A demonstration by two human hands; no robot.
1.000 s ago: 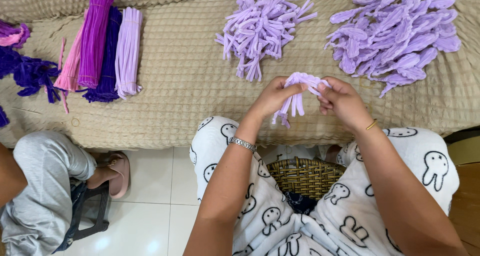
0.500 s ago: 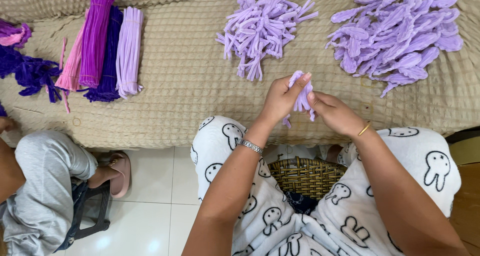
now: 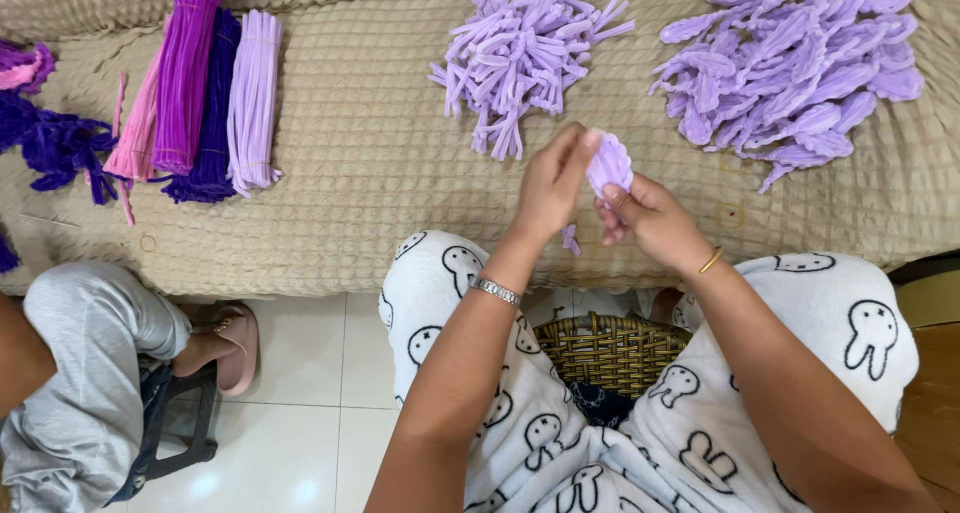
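I see my 2 hands held up over the edge of a tan cover (image 3: 380,173). My left hand (image 3: 548,188) and my right hand (image 3: 652,221) both pinch 1 small lilac petal (image 3: 609,165) between fingers and thumbs. The petal is fuzzy and stands up between the 2 hands, just above my knees. A thin bit of it (image 3: 570,239) hangs down below.

Behind my hands lie 2 piles on the cover. 1 is a pile of bent lilac sticks (image 3: 525,53). The other, to the right, is a pile of flat petals (image 3: 790,73). Far to the left lie straight fuzzy sticks (image 3: 205,98) in pink, purple and lilac, side by side.

A brown basket (image 3: 610,351) sits between my legs. Another person's grey leg (image 3: 90,363) is at the left.
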